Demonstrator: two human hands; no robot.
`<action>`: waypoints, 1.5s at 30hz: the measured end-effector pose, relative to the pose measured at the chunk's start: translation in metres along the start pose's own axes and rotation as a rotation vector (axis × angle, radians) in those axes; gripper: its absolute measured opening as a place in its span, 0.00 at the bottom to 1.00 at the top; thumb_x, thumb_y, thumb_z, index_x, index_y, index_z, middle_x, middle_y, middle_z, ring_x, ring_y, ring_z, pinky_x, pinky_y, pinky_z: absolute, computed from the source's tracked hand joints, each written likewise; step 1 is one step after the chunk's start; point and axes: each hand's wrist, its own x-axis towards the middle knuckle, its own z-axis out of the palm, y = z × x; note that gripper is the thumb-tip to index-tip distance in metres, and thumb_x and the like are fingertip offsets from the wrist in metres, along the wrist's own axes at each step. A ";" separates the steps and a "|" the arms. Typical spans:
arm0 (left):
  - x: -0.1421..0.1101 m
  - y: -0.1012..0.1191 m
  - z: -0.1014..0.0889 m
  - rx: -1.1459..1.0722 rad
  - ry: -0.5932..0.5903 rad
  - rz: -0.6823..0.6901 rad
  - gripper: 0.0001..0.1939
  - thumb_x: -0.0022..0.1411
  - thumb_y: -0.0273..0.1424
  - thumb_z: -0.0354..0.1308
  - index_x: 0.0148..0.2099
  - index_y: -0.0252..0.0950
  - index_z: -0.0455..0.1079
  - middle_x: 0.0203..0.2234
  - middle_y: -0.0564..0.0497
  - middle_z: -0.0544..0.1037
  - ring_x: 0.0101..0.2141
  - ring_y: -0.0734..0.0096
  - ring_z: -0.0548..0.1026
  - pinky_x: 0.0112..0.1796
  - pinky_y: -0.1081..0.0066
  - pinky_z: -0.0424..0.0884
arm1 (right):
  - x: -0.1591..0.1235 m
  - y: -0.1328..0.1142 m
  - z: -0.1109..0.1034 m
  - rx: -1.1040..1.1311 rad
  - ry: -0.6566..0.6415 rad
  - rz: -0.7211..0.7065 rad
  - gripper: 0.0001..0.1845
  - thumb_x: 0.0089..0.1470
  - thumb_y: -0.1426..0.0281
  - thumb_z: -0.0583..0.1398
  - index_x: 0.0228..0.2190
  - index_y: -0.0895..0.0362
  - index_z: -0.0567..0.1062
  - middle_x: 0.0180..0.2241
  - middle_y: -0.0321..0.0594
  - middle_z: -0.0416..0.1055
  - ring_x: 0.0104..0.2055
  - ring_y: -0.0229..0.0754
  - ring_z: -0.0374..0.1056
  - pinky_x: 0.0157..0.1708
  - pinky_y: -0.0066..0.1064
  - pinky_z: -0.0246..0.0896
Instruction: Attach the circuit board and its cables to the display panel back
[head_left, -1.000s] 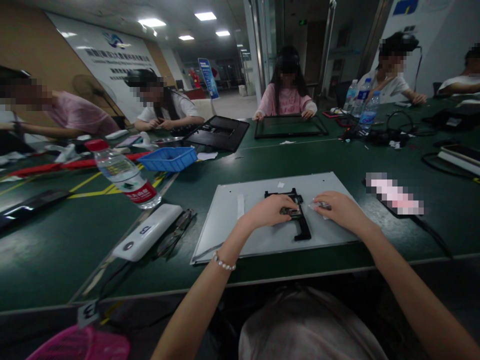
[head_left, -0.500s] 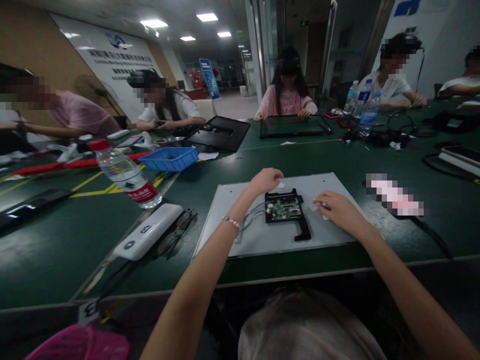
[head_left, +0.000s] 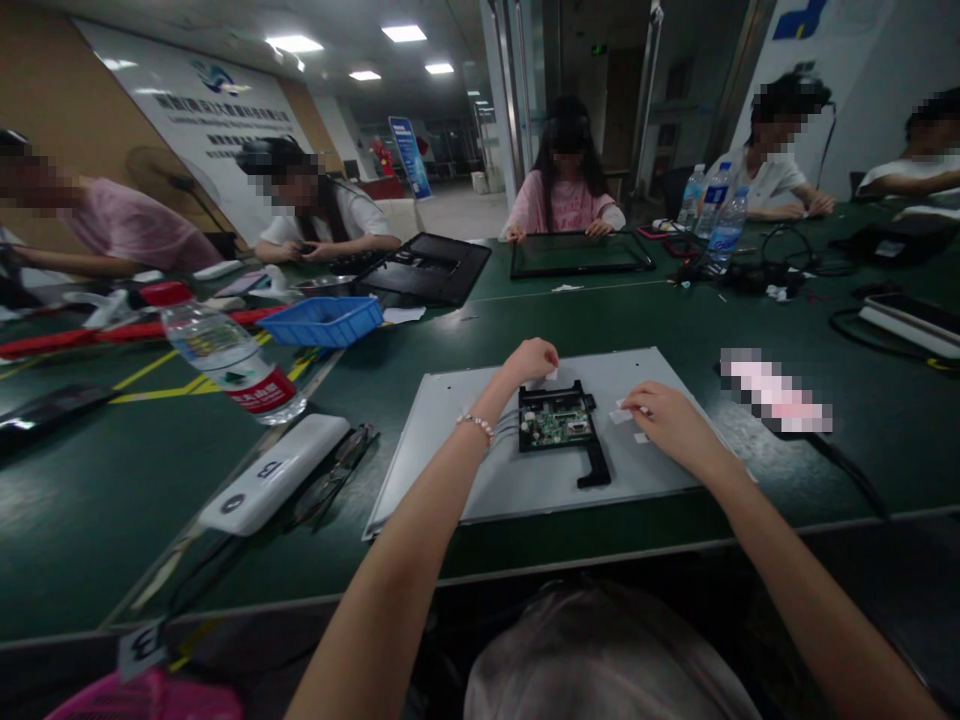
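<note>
A circuit board (head_left: 557, 425) on a panel (head_left: 442, 430)

My left grip (head_left: 531, 360) curls at a white scrap (head_left: 552, 375), my right grip (head_left: 670, 418) at a second scrap (head_left: 619, 415); I can't tell whether either pinches. The circuit board lies near both.

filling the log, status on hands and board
Left hand at small white piece; right hand at another piece. Green circuit board in black plastic frame, uncovered.

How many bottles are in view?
4. The red-capped bottle is at left; farther off at right are a front bottle, a middle bottle and a back bottle. Others may be hidden.
</note>
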 end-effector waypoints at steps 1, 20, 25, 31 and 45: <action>-0.001 -0.001 -0.002 -0.027 0.012 -0.014 0.10 0.45 0.20 0.58 0.31 0.33 0.77 0.25 0.50 0.78 0.31 0.68 0.75 0.37 0.74 0.69 | 0.000 0.000 0.000 -0.013 0.012 0.005 0.14 0.56 0.76 0.53 0.36 0.55 0.78 0.41 0.44 0.73 0.43 0.44 0.70 0.46 0.37 0.64; -0.054 0.020 -0.031 -0.767 -0.219 -0.039 0.09 0.48 0.28 0.64 0.35 0.33 0.75 0.25 0.53 0.75 0.26 0.79 0.70 0.29 0.77 0.65 | 0.078 -0.042 0.002 0.050 0.086 -0.418 0.11 0.58 0.73 0.57 0.39 0.55 0.78 0.43 0.42 0.75 0.46 0.45 0.69 0.48 0.39 0.63; -0.062 0.014 -0.030 -0.720 -0.145 -0.052 0.09 0.50 0.29 0.62 0.37 0.33 0.75 0.27 0.52 0.76 0.28 0.77 0.72 0.32 0.75 0.67 | 0.078 -0.045 0.005 -0.026 0.116 -0.445 0.11 0.60 0.71 0.55 0.39 0.57 0.79 0.43 0.44 0.75 0.45 0.43 0.69 0.44 0.35 0.63; -0.078 0.001 -0.030 -0.134 0.155 -0.016 0.12 0.52 0.24 0.57 0.40 0.34 0.75 0.35 0.49 0.79 0.36 0.68 0.76 0.40 0.71 0.70 | 0.098 -0.048 0.010 -0.238 0.016 -0.469 0.13 0.61 0.73 0.54 0.38 0.58 0.79 0.43 0.45 0.74 0.45 0.43 0.67 0.43 0.32 0.60; -0.091 -0.015 -0.002 0.121 0.138 -0.107 0.10 0.53 0.24 0.56 0.36 0.31 0.78 0.31 0.46 0.80 0.32 0.66 0.76 0.34 0.73 0.68 | 0.120 -0.065 0.054 -0.292 -0.209 -0.343 0.13 0.60 0.71 0.55 0.38 0.57 0.80 0.40 0.45 0.74 0.43 0.43 0.68 0.39 0.29 0.57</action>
